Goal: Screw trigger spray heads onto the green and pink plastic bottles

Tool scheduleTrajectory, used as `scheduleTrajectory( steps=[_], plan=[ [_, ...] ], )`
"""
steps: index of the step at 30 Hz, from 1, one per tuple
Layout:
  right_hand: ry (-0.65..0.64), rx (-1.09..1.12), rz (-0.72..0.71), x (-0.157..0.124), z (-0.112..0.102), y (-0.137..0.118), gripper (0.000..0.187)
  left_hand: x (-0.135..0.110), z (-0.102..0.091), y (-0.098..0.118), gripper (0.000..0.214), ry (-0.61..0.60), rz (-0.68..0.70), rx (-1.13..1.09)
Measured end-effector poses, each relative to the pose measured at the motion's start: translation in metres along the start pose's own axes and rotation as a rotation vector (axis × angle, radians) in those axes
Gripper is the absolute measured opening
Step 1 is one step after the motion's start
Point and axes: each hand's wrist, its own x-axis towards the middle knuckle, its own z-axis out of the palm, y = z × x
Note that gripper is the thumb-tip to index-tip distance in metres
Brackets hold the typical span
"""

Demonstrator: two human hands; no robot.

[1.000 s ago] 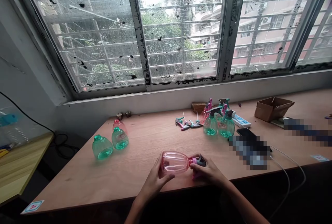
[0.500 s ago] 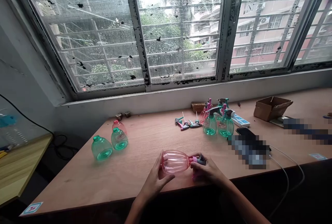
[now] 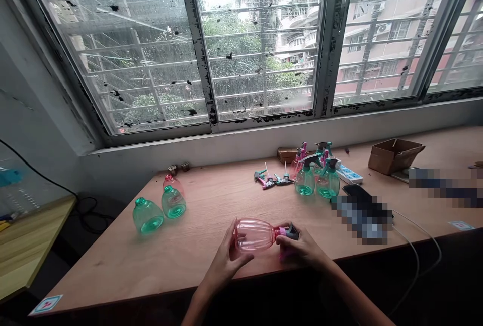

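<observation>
A pink transparent bottle (image 3: 254, 234) lies on its side near the front edge of the wooden table (image 3: 211, 200), neck pointing right. My left hand (image 3: 224, 263) cups its wide base, fingers curled around it. My right hand (image 3: 302, 250) is wrapped round the grey-and-pink spray head (image 3: 290, 233) at the bottle's neck.
Two green capless bottles (image 3: 147, 215) and a pink one (image 3: 171, 182) stand at the left. Loose spray heads (image 3: 269, 180) and several bottles with spray heads (image 3: 317, 177) sit at the back right. A cardboard box (image 3: 394, 155), a phone and cables lie to the right.
Nothing has visibly moved; both hands stay on the pink bottle and its spray head. Only the camera view has shifted slightly.
</observation>
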Motion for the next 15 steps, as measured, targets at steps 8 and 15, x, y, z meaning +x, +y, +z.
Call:
scheduleTrajectory(
  steps=[8, 15],
  plan=[
    [-0.019, -0.006, 0.003, 0.0000, 0.0020, -0.0018, 0.049, -0.0007, 0.0000, -0.0034, 0.097, -0.004, 0.012, 0.008],
    [-0.024, -0.018, -0.014, -0.0003, 0.0016, -0.0026, 0.047, -0.0005, -0.0011, -0.0014, 0.094, -0.008, 0.049, 0.058]
  ],
)
